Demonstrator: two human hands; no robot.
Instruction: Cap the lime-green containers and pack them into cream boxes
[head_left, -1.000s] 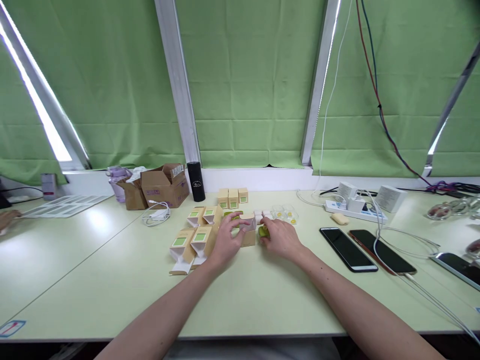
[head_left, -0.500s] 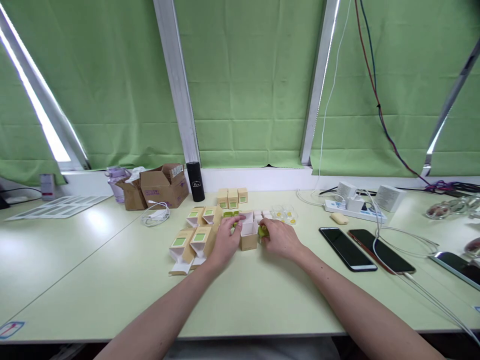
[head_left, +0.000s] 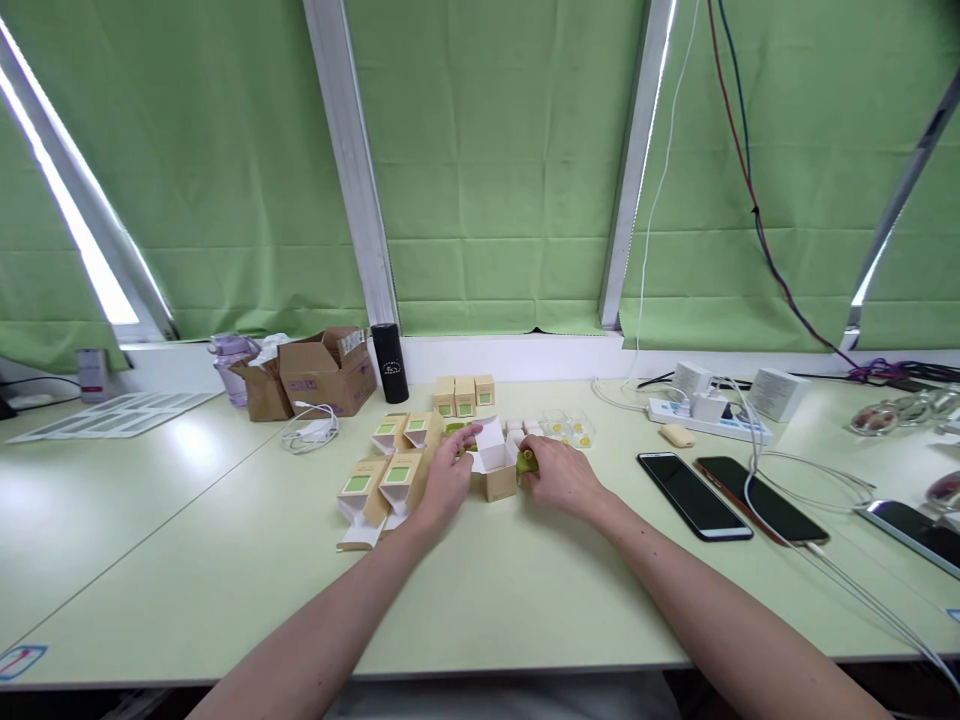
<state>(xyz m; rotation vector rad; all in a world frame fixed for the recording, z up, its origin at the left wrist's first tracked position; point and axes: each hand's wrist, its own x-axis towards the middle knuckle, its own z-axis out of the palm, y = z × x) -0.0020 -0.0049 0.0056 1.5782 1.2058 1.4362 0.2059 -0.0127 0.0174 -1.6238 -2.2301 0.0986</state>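
Observation:
A small kraft box (head_left: 500, 485) with a white inside stands upright in front of me, its top flaps spread. My left hand (head_left: 448, 482) is at the box's left side, thumb and fingers apart beside a white flap. Whether it touches the flap is hard to tell. On the right side of the box, my right hand (head_left: 561, 476) pinches a small rounded green piece (head_left: 527, 462), mostly covered by the fingers. More green pieces (head_left: 456, 427) lie partly hidden behind my left hand. Small white-pink pieces (head_left: 523, 427) and clear round cups with yellow centres (head_left: 568, 428) sit behind my right hand.
Several opened kraft boxes (head_left: 401, 480) lie left of my left hand, and three closed ones (head_left: 465, 396) stand behind. Farther back are a cardboard carton (head_left: 328, 375) and a black bottle (head_left: 390, 364). Phones (head_left: 694, 497), cables and a power strip (head_left: 709, 421) occupy the right.
My left hand has drawn slightly left off the box's back flap, and the flaps now stand wider apart. The box has turned a little. My right hand still holds the green piece.

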